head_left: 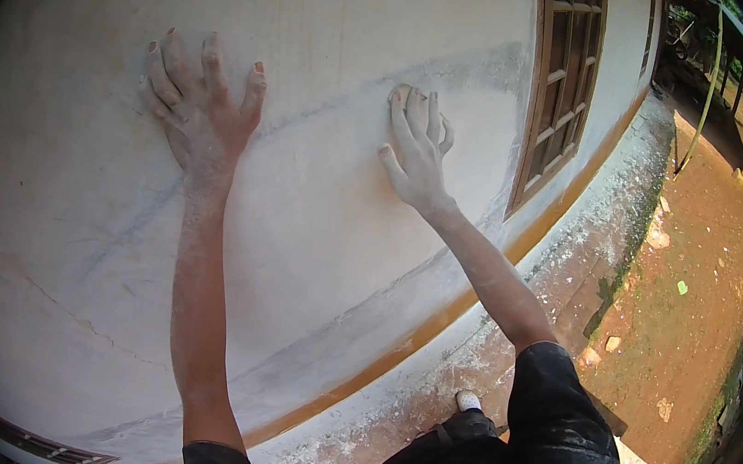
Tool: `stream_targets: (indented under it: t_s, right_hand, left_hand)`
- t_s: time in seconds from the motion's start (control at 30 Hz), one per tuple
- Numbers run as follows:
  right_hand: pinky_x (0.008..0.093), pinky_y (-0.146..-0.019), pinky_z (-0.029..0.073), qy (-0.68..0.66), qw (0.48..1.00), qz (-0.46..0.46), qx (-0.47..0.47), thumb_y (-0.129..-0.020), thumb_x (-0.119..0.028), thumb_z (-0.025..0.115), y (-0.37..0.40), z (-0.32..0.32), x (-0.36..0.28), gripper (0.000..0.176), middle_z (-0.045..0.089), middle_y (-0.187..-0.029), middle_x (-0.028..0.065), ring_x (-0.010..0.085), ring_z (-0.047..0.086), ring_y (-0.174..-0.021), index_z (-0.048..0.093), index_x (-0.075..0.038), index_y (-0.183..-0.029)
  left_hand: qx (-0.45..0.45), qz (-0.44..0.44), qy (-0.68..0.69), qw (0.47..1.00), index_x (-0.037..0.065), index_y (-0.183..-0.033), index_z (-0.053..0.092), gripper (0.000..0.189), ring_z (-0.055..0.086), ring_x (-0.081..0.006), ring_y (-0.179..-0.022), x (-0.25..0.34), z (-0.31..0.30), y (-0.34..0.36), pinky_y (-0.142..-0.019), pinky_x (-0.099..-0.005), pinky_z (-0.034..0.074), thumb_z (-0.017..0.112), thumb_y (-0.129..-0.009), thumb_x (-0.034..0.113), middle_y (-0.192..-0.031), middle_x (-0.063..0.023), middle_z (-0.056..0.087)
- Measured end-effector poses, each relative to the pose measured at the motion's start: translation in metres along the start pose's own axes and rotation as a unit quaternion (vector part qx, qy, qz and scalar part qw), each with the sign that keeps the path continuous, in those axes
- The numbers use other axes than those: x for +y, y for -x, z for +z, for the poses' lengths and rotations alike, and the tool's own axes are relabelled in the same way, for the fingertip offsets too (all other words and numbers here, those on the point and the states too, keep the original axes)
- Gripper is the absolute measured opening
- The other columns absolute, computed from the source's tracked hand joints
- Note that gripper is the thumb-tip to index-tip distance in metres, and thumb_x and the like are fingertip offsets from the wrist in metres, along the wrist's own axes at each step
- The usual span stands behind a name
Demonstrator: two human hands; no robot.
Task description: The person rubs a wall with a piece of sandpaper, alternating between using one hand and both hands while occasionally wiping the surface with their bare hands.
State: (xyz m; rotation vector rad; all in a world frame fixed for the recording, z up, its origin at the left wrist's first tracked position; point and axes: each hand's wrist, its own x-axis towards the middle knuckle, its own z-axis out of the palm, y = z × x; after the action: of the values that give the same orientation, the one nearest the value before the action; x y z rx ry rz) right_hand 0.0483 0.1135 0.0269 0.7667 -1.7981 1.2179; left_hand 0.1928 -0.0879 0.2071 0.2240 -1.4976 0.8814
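Note:
My left hand (203, 109) rests against the whitish wall (329, 199) with its fingers spread and slightly bent, nothing showing in it. Farther right, my right hand (420, 150) presses its fingers to the same wall, just below a grey smeared band. A pale rounded edge shows at its fingertips; what lies under them is mostly hidden, and I cannot tell its kind. White dust coats both hands and the forearms. Between the hands a faint bluish-grey streak runs across the wall, and a thin crack (86, 324) crosses it at lower left.
A wooden-framed window (561, 88) is right of my right hand. An ochre stripe (434, 325) runs along the wall's base. Below lies a dust-spattered concrete ledge (572, 257), bordered by reddish soil (697, 300) with stones. A pole (705, 97) leans near the roofed area.

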Motion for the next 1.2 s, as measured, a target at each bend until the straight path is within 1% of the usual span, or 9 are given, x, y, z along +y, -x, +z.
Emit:
stream_targets:
  t_s: [0.03, 0.47, 0.77, 0.83, 0.97, 1.03, 1.1, 1.13, 1.2]
  right_hand:
    - [0.0532, -0.119, 0.011, 0.04, 0.988, -0.144, -0.042, -0.105, -0.043, 0.047, 0.006, 0.0, -0.005, 0.057, 0.035, -0.164, 0.0178, 0.0393, 0.017, -0.155, 0.046, -0.015, -0.154]
    - [0.041, -0.099, 0.034, -0.014, 0.964, -0.097, 0.247, -0.088, -0.004, 0.073, -0.027, 0.018, 0.041, 0.027, 0.073, -0.112, 0.0002, 0.0256, 0.061, -0.113, 0.074, -0.015, -0.113]
    - [0.0339, -0.095, 0.037, -0.125, 0.973, 0.086, -0.172, -0.097, -0.01, 0.066, 0.194, -0.13, 0.158, 0.019, 0.075, -0.102, 0.0005, 0.0174, 0.065, -0.094, 0.076, -0.015, -0.113]
    - [0.0348, -0.093, 0.044, -0.002, 0.947, 0.212, -0.242, -0.098, -0.009, 0.063, 0.231, -0.189, 0.191, 0.019, 0.077, -0.1, 0.0045, 0.0178, 0.069, -0.093, 0.077, -0.01, -0.112]
    - [0.0329, -0.082, 0.055, 0.007, 0.932, 0.358, -0.053, -0.097, -0.005, 0.063, 0.284, -0.267, 0.259, 0.019, 0.076, -0.101, 0.0125, 0.0199, 0.071, -0.092, 0.074, 0.0, -0.111]
    - [0.0329, -0.083, 0.054, 0.011, 0.928, 0.371, -0.035, -0.096, -0.005, 0.063, 0.284, -0.289, 0.272, 0.018, 0.076, -0.101, 0.0129, 0.02, 0.071, -0.093, 0.074, 0.0, -0.11]
    - [0.0333, -0.08, 0.054, 0.04, 0.937, 0.344, -0.045, -0.096, -0.004, 0.065, 0.278, -0.312, 0.282, 0.017, 0.077, -0.097, 0.0142, 0.0208, 0.073, -0.088, 0.075, -0.001, -0.109]
    - [0.0333, -0.08, 0.054, 0.047, 0.938, 0.341, -0.046, -0.096, -0.004, 0.065, 0.273, -0.32, 0.286, 0.017, 0.077, -0.097, 0.0142, 0.0208, 0.073, -0.088, 0.075, -0.001, -0.109]
    - [0.0322, -0.081, 0.053, 0.016, 0.943, 0.325, -0.069, -0.096, -0.004, 0.064, 0.274, -0.342, 0.29, 0.017, 0.076, -0.097, 0.0148, 0.0209, 0.072, -0.089, 0.074, 0.0, -0.109]
  left_hand:
    - [0.004, -0.004, -0.002, 1.0, 0.019, -0.135, 0.053, 0.055, 0.039, -0.0407, -0.138, 0.001, 0.001, 0.0, -0.109, -0.0586, 0.033, 0.055, -0.097, 0.058, -0.144, -0.0173, 0.046]
    - [-0.014, -0.014, 0.011, 1.0, 0.02, -0.143, 0.051, 0.058, 0.037, -0.039, -0.142, 0.004, -0.006, 0.003, -0.111, -0.0579, 0.031, 0.051, -0.099, 0.057, -0.154, -0.017, 0.042]
    - [-0.056, -0.071, 0.062, 0.994, 0.014, -0.164, 0.021, 0.084, 0.007, -0.0527, -0.154, 0.035, -0.01, -0.005, -0.12, -0.0662, 0.011, 0.049, -0.099, 0.059, -0.169, -0.026, 0.011]
    - [-0.039, -0.106, 0.079, 0.99, 0.01, -0.164, 0.016, 0.089, 0.004, -0.0554, -0.153, 0.082, -0.016, -0.007, -0.119, -0.0674, 0.01, 0.05, -0.098, 0.06, -0.168, -0.0286, 0.007]
    - [-0.064, -0.183, 0.18, 0.964, 0.003, -0.163, 0.012, 0.1, 0.0, -0.0592, -0.151, 0.226, -0.006, 0.008, -0.118, -0.0704, 0.009, 0.056, -0.094, 0.06, -0.166, -0.034, 0.004]
    - [-0.245, -0.038, 0.139, 0.959, 0.004, -0.162, 0.022, 0.088, 0.01, -0.0412, -0.156, 0.311, 0.015, 0.013, -0.124, -0.061, 0.01, 0.052, -0.097, 0.055, -0.171, -0.0133, 0.015]
    - [-0.287, 0.166, 0.363, 0.871, 0.006, -0.155, 0.042, 0.081, 0.02, -0.0308, -0.155, 0.397, 0.031, 0.026, -0.128, -0.0449, 0.015, 0.05, -0.096, 0.062, -0.167, -0.012, 0.029]
    - [-0.552, 0.243, 0.449, 0.659, 0.007, -0.152, 0.047, 0.08, 0.022, -0.0327, -0.155, 0.436, 0.025, 0.024, -0.127, -0.0468, 0.017, 0.053, -0.095, 0.063, -0.164, -0.0122, 0.033]
    - [-0.539, 0.234, 0.488, 0.645, 0.009, -0.151, 0.048, 0.078, 0.021, -0.0338, -0.155, 0.464, 0.009, 0.027, -0.127, -0.0489, 0.017, 0.054, -0.094, 0.061, -0.164, -0.014, 0.033]
